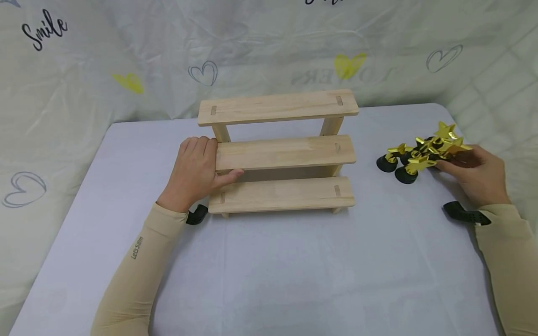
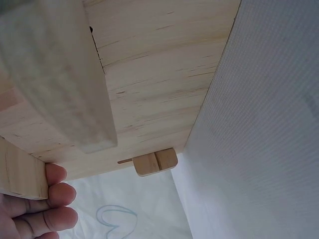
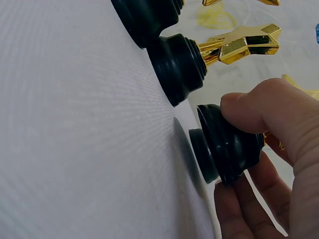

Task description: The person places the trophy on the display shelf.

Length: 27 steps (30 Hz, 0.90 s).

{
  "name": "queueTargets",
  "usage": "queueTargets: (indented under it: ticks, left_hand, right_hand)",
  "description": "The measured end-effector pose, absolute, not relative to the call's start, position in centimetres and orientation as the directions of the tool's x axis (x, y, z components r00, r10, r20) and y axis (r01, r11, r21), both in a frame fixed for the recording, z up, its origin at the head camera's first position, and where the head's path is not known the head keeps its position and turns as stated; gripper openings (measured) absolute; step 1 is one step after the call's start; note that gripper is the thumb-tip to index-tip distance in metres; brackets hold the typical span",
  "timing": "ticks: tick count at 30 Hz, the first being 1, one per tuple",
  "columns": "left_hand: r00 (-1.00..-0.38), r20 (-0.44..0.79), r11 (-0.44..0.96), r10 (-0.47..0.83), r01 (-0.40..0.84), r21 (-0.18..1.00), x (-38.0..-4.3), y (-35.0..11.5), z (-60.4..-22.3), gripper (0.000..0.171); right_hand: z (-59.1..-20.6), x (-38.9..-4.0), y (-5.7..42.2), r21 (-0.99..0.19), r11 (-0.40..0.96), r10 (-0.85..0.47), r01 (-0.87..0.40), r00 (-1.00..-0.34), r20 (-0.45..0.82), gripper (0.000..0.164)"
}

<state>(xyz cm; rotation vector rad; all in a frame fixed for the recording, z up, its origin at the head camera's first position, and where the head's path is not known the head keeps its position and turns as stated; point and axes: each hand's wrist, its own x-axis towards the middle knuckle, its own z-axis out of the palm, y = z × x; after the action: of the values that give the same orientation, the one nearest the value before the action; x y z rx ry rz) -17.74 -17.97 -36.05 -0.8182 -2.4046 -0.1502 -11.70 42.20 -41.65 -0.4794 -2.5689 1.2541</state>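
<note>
A light wooden three-tier display stand [image 1: 286, 154] stands on the white table. My left hand [image 1: 193, 172] grips the left end of its middle tier, thumb along the front edge. In the left wrist view, the fingertips [image 2: 62, 194] curl round the end of a wooden board. At the right, my right hand [image 1: 483, 175] is at a cluster of gold star trophies [image 1: 420, 154] with black round bases. The right wrist view has the thumb and fingers pinching one star trophy [image 3: 232, 144] by its black base, close to the tabletop. Its star is mostly hidden behind the hand.
Other star trophies [image 3: 177, 69] stand close beside the held one. A white sheet with printed hearts [image 1: 203, 73] hangs behind the table [image 1: 294, 270]. Dark wrist-camera mounts [image 1: 464, 213] stick out at both wrists.
</note>
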Motion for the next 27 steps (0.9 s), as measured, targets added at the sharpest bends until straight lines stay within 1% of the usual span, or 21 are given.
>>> queueTargets:
  ticks: [7, 12, 19, 24, 27]
  left_hand:
    - [-0.635, 0.576, 0.805, 0.516, 0.588, -0.073, -17.9, -18.2, -36.0, 0.086]
    - [-0.626, 0.578, 0.798, 0.523, 0.598, -0.074, -18.0, -18.0, -36.2, 0.085]
    - [-0.619, 0.579, 0.792, 0.531, 0.605, -0.08, -18.0, -17.5, -35.9, 0.087]
    - [-0.62, 0.583, 0.793, 0.524, 0.605, -0.07, -18.0, -17.7, -35.9, 0.088]
    - [-0.621, 0.587, 0.796, 0.519, 0.602, -0.067, -17.9, -17.9, -36.0, 0.088]
  right_hand:
    - [-41.8, -12.2, 42.2, -0.805, 0.567, 0.402, 0.172, -0.912, 0.089, 0.046]
    - [-41.4, -12.1, 42.8, -0.769, 0.597, 0.437, 0.227, -0.897, 0.074, 0.045]
    - [-39.5, -10.6, 43.3, -0.804, 0.549, 0.471, 0.23, -0.879, 0.071, 0.043]
    - [-37.7, -10.4, 43.0, -0.753, 0.577, 0.499, 0.316, -0.866, 0.019, 0.047]
    - [-36.8, -10.4, 42.5, -0.752, 0.578, 0.493, 0.317, -0.87, 0.012, 0.051]
